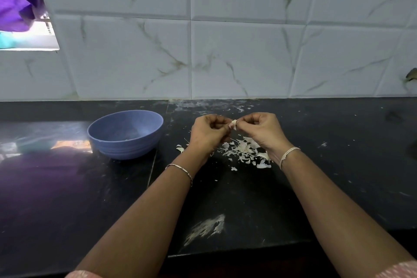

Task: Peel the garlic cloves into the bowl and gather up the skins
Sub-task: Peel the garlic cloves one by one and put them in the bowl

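Between the fingertips of both hands, held above the dark counter (pixel 338 165), a small pale garlic clove (pixel 234 123) is pinched. On the left hand (pixel 208 130) the fingers are curled, with thumb and forefinger closed on the clove's left side. On the right hand (pixel 261 130) the fingers are likewise curled, their tips closed on the clove's right side. Whether skin remains on the clove cannot be determined.

Below the fingers and nearer the person, a loose scatter of white skins (pixel 243 150) lies on the counter, mostly under the right hand, with a few pieces beside the left wrist. Left of the fingers, well apart, a blue bowl (pixel 126 146) stands upright; its contents are unclear. A thin bracelet (pixel 180 170) sits on the left wrist and a pale thread band (pixel 288 153) on the right. Beyond the fingers rises a marbled tiled wall (pixel 225 52).
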